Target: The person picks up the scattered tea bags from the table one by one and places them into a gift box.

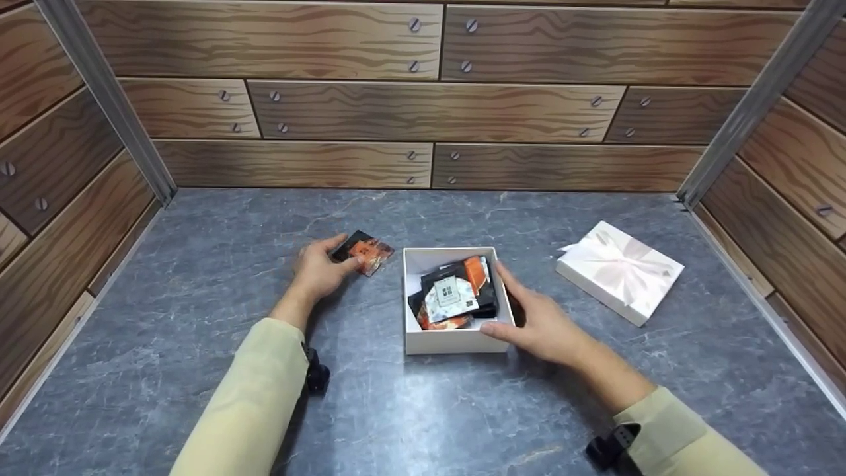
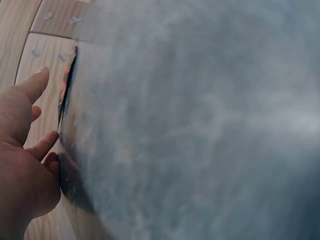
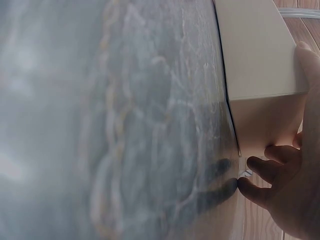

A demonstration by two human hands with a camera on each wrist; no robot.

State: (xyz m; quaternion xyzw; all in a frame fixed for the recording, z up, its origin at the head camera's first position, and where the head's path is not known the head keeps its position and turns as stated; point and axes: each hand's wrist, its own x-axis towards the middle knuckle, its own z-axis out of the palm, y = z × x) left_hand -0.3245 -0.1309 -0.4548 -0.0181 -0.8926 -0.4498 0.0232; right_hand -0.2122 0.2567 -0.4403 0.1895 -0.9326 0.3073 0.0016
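Observation:
A flat black-and-orange packet (image 1: 365,253) lies on the tabletop left of centre. My left hand (image 1: 320,268) is at its left side, with the thumb over the packet's near part and the fingers by its left corner. In the left wrist view the thumb is raised off the packet (image 2: 66,85) and the fingertips are low by the table. A white open box (image 1: 456,342) stands to the right, with several black, orange and white packets (image 1: 456,291) piled inside. My right hand (image 1: 545,324) holds its near right corner, the thumb at the front rim, the fingers along the right wall.
A white lid (image 1: 621,271) with a pale ribbon bow rests on the table to the right of the box. Wood-patterned walls (image 1: 423,109) enclose the grey marbled tabletop (image 1: 370,410) at the back and both sides.

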